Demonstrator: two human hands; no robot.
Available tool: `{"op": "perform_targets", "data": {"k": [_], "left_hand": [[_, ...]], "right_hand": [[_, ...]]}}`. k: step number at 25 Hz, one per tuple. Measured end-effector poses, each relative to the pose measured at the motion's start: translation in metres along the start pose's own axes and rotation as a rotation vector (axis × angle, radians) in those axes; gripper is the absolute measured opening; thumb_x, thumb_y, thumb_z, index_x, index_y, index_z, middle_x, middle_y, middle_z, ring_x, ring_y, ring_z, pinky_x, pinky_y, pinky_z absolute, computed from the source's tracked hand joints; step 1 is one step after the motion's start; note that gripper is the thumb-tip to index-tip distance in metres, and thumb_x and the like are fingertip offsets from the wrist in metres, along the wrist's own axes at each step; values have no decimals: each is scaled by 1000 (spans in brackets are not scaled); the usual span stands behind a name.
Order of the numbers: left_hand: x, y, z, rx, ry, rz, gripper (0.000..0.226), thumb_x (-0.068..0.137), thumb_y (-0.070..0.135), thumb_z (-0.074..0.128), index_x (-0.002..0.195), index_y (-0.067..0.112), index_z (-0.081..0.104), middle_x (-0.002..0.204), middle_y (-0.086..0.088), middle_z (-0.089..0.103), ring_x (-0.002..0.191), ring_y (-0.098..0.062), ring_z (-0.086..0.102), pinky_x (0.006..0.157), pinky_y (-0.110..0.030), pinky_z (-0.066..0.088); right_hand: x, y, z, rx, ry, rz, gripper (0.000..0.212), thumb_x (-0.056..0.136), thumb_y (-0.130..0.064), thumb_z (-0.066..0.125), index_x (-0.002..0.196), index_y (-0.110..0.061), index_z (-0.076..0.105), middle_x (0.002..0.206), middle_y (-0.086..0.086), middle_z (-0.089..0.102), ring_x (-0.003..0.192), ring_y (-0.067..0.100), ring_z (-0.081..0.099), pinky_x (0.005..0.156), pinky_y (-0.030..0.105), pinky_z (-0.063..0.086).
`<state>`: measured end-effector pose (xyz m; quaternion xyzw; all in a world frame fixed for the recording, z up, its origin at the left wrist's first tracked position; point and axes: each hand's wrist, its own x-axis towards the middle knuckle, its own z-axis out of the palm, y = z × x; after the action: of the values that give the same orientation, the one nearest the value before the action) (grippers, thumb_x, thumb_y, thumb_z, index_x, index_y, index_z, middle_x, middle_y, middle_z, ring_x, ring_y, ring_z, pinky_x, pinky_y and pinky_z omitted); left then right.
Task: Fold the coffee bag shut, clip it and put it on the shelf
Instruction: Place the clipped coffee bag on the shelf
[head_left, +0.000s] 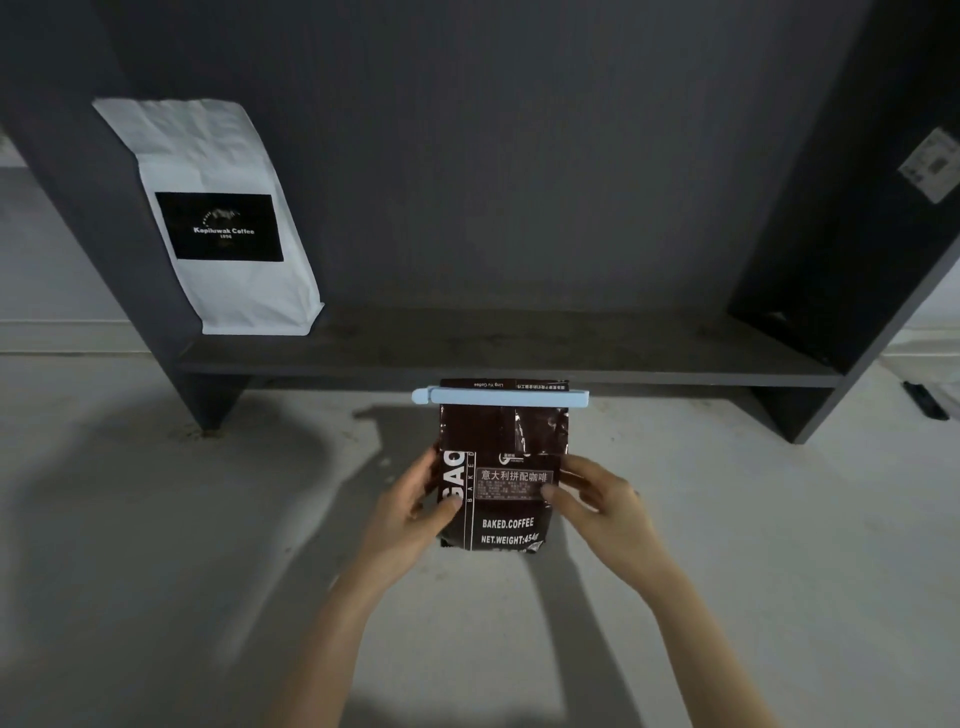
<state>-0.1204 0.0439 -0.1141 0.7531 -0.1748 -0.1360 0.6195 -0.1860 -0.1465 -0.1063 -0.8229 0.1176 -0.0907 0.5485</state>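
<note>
A dark brown coffee bag (501, 467) with white lettering is held upright in the middle of the view, just in front of the dark shelf (509, 358). Its top is folded over, and a pale blue clip (501, 397) is clamped across the fold. My left hand (415, 512) grips the bag's left side, thumb on the front. My right hand (597, 501) grips the right side in the same way. The bag's top edge reaches about the level of the shelf's front edge.
A white coffee bag (218, 218) with a black label leans at the left end of the shelf board. Dark side panels (831, 260) bound the shelf left and right. Below lies a pale surface (156, 519). A small dark object (927, 400) lies at far right.
</note>
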Motion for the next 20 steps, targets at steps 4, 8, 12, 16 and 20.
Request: {"op": "perform_targets", "data": {"k": [4, 8, 12, 16, 20], "left_hand": [[-2, -11, 5, 140, 31, -55, 52, 83, 6, 54, 130, 19, 38, 122, 13, 47, 119, -9, 43, 96, -28, 34], [-1, -13, 6, 189, 55, -61, 52, 83, 10, 54, 131, 18, 36, 121, 14, 43, 118, -8, 40, 101, -32, 33], [-1, -8, 4, 209, 82, -19, 51, 81, 10, 57, 129, 15, 40, 119, 13, 47, 114, -8, 47, 91, -20, 36], [9, 12, -16, 258, 136, 65, 51, 79, 12, 61, 127, 15, 45, 121, 10, 51, 115, -8, 48, 96, -19, 35], [29, 48, -48, 328, 221, 160, 54, 73, 34, 61, 124, 24, 48, 114, 11, 57, 110, -10, 53, 93, -27, 41]], "right_hand": [[-4, 6, 12, 42, 41, 2, 46, 80, -2, 60, 112, -34, 50, 113, -7, 56, 102, 12, 58, 92, 29, 45], [-4, 8, 19, 43, 160, 23, 41, 80, 2, 59, 115, -17, 57, 108, -3, 60, 95, 12, 61, 74, -2, 43], [-4, 1, 21, 2, 203, -12, 40, 79, 4, 58, 114, -16, 60, 104, -4, 64, 81, -15, 58, 67, -8, 36], [7, -26, 17, 23, 207, -89, 40, 79, 3, 58, 112, -18, 61, 99, -9, 65, 72, -29, 52, 65, -8, 37], [35, -70, 14, -13, 200, -228, 38, 78, 0, 62, 112, -16, 62, 94, -12, 63, 73, -27, 51, 66, -10, 35]]}}
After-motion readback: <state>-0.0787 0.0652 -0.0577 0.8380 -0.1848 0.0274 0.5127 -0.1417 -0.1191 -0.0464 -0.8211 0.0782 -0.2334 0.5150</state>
